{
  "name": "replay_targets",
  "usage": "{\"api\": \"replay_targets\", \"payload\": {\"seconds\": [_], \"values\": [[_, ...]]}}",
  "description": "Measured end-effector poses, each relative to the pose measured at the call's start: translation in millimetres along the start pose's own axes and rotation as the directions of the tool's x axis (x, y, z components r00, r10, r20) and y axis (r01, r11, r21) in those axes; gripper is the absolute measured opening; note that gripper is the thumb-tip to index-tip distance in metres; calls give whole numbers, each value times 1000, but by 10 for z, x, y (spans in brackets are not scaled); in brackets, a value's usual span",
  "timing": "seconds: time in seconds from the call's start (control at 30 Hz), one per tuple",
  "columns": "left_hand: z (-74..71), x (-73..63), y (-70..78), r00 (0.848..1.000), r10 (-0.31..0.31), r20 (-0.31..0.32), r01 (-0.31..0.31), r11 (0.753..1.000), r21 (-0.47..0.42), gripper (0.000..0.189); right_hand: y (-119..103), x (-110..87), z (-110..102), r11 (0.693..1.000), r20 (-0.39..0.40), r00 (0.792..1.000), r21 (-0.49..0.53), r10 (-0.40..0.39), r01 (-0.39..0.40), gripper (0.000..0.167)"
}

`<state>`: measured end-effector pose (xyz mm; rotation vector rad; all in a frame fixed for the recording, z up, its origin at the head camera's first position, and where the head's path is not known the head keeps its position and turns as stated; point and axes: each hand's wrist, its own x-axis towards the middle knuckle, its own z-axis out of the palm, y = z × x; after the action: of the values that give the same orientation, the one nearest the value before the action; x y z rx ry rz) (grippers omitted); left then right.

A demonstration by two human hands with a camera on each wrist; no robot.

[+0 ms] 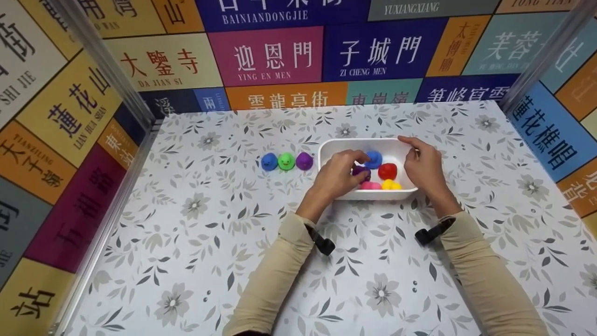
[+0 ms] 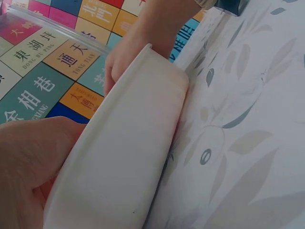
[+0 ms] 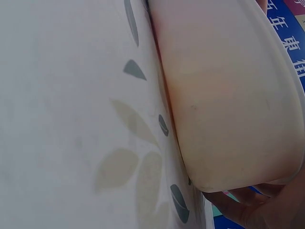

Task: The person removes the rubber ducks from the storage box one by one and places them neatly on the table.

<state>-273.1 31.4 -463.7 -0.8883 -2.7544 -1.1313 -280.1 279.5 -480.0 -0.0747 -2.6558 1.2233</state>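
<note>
A white plastic tub [image 1: 329,148] stands on the table with several small toy ducks in it. Inside lie a blue duck [image 1: 373,160], a red one [image 1: 387,171], a pink one [image 1: 371,185] and a yellow one [image 1: 392,185]. My left hand [image 1: 336,173] reaches over the tub's left side, its thumb and fingers around a purple duck [image 1: 361,172]. The hand partly hides that duck. At the right end, my right hand [image 1: 425,167] grips the tub's rim. In the right wrist view its fingers [image 3: 238,207] curl against the tub's end wall.
Left of the tub, a blue duck [image 1: 269,161], a green duck [image 1: 286,161] and another purple duck [image 1: 304,161] sit side by side in a row. A floral cloth [image 1: 196,242] covers the table. Printed panels [image 1: 266,56] wall in the back and sides.
</note>
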Motion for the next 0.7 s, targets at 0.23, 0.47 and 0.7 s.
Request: {"api": "replay_targets", "payload": {"seconds": [0.23,0.47,0.7], "values": [[25,1,25,998,-44,52,39,994,105,32,-4,-10,-9,1000,-5,1000,-3,-6,6,53],[36,9,43,993,-92,76,80,986,143,30,-10,2,-11,1000,13,1000,4,-3,3,55],[54,15,42,990,-129,50,122,984,128,27,-19,12,-14,1000,28,1000,-9,3,-3,56]]}}
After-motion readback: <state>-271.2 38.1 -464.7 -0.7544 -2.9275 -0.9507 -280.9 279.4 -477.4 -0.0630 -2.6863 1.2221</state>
